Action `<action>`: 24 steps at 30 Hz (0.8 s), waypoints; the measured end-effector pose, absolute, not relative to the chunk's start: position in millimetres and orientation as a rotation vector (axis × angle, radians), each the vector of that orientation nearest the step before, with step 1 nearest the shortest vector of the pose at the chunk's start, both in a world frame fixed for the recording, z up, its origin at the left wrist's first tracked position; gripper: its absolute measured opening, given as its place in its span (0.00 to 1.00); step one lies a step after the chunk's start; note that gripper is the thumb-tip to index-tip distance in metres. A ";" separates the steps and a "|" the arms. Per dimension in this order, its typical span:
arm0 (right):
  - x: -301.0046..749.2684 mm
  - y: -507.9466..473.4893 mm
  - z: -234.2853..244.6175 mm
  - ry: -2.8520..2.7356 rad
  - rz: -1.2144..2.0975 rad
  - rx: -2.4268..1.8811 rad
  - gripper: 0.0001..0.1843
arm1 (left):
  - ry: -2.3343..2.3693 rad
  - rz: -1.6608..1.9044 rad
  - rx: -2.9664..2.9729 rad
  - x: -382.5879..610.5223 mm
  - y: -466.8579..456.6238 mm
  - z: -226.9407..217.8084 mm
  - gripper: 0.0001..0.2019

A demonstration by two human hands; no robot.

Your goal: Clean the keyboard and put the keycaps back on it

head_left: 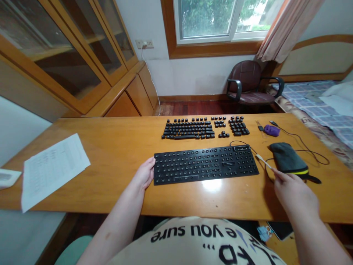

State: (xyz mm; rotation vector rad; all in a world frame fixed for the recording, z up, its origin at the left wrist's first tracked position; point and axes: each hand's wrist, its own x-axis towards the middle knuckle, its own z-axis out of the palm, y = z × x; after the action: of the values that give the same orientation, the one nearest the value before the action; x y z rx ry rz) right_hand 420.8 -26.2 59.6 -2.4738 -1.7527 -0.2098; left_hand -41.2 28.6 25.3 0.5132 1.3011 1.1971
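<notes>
A black keyboard (204,165) stripped of its keycaps lies on the desk in front of me, its bare switch posts showing. My left hand (147,173) grips its left end, with the thumb by the top edge and the fingers partly hidden. Pinched in my right hand (295,189) is a thin pale stick with a whitish, brush-like tip (259,157), close to the keyboard's upper right corner. Behind the keyboard, the loose black keycaps (189,129) are laid out in keyboard order. A dark cable (239,142) loops from the keyboard's back edge.
Right of the keyboard lie a grey pouch (288,157) with a yellow zip edge, a purple bundle (271,130) and a USB plug (273,123). Paper sheets (55,165) cover the desk's left part. A chair (246,82) stands beyond the desk.
</notes>
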 end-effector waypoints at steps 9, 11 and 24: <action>415.5 -25.8 55.5 -1.812 -0.201 -2.196 0.19 | 1.307 1.224 0.486 -40.5 31.0 19.5 0.08; 412.6 -24.5 47.6 -1.875 -0.169 -2.213 0.20 | 1.333 1.245 0.481 -38.7 30.1 17.8 0.10; 437.6 -59.5 59.2 -2.077 0.358 -2.384 0.17 | 1.613 1.336 0.556 -31.3 27.6 6.4 0.22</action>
State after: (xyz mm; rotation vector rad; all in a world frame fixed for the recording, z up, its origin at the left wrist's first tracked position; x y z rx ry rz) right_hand 437.6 -59.5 59.2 -2.3836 -2.0769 0.3578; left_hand -31.3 27.6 6.4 0.5557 1.6133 1.3359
